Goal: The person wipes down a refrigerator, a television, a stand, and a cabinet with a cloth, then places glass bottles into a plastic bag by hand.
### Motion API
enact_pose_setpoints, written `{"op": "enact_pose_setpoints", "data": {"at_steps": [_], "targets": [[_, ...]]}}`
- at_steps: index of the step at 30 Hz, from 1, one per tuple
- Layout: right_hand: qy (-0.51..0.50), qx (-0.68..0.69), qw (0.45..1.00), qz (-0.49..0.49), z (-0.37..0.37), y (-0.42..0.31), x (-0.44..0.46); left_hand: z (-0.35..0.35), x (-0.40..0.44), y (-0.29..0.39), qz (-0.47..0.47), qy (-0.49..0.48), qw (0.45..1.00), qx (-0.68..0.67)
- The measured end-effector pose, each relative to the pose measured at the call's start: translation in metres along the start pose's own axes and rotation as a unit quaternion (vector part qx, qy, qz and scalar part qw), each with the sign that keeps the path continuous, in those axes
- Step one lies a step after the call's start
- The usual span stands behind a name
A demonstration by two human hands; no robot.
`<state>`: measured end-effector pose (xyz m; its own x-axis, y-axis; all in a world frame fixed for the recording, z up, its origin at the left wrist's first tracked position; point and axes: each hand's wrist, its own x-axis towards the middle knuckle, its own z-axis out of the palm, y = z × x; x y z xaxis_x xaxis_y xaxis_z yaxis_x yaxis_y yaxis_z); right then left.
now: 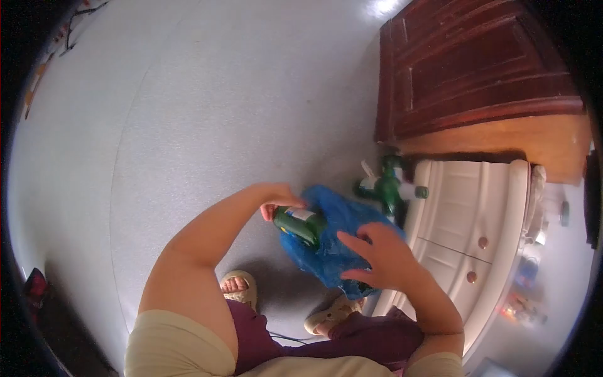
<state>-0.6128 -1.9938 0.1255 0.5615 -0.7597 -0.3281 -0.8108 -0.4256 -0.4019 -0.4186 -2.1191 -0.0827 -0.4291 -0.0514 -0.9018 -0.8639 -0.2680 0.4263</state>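
Observation:
A blue plastic bag (333, 267) hangs in front of my legs, its top spread wide. My left hand (281, 198) is wrapped round the end of a green bottle (300, 226) with a pale label, which lies tilted at the bag's left side. On the bag's right side is my right hand (383, 254), its fingers spread apart over the blue plastic. Whether it touches the bag is hard to tell. Beyond the bag, several green bottles (391, 188) are clustered on the floor.
To the right is a white cabinet (452, 207) with round knobs, and behind it a dark red wooden cabinet (477, 69). Small items (524, 308) sit on the white cabinet's far side. My sandalled feet (242, 286) are on the grey floor (207, 113).

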Motion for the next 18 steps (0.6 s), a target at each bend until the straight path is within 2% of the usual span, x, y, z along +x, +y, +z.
{"op": "enact_pose_setpoints", "data": {"at_steps": [1,4,7,12,15,16,18], "targets": [[-0.016,0.02,1.0,-0.007,-0.008,0.005,-0.004,-0.001,-0.003,-0.001,-0.01,-0.028,1.0,0.006],[-0.046,0.044,0.998,-0.017,-0.02,0.017,-0.013,-0.005,0.01,-0.02,-0.018,-0.169,0.982,-0.088],[-0.038,0.037,0.999,-0.002,-0.012,0.027,-0.019,-0.004,0.002,-0.041,0.078,-0.204,0.972,-0.084],[0.019,0.129,0.991,0.039,-0.014,0.05,-0.021,0.004,-0.018,-0.039,0.102,-0.175,0.975,-0.087],[0.135,0.243,0.95,0.142,-0.014,0.059,-0.02,0.005,-0.016,-0.039,0.09,-0.178,0.975,-0.102],[0.214,0.305,0.91,0.18,-0.003,0.067,-0.018,0.005,-0.015,-0.039,0.082,-0.186,0.974,-0.103],[0.164,0.257,0.918,0.254,-0.005,0.064,-0.015,0.007,-0.014,-0.036,0.084,-0.173,0.976,-0.102]]}}
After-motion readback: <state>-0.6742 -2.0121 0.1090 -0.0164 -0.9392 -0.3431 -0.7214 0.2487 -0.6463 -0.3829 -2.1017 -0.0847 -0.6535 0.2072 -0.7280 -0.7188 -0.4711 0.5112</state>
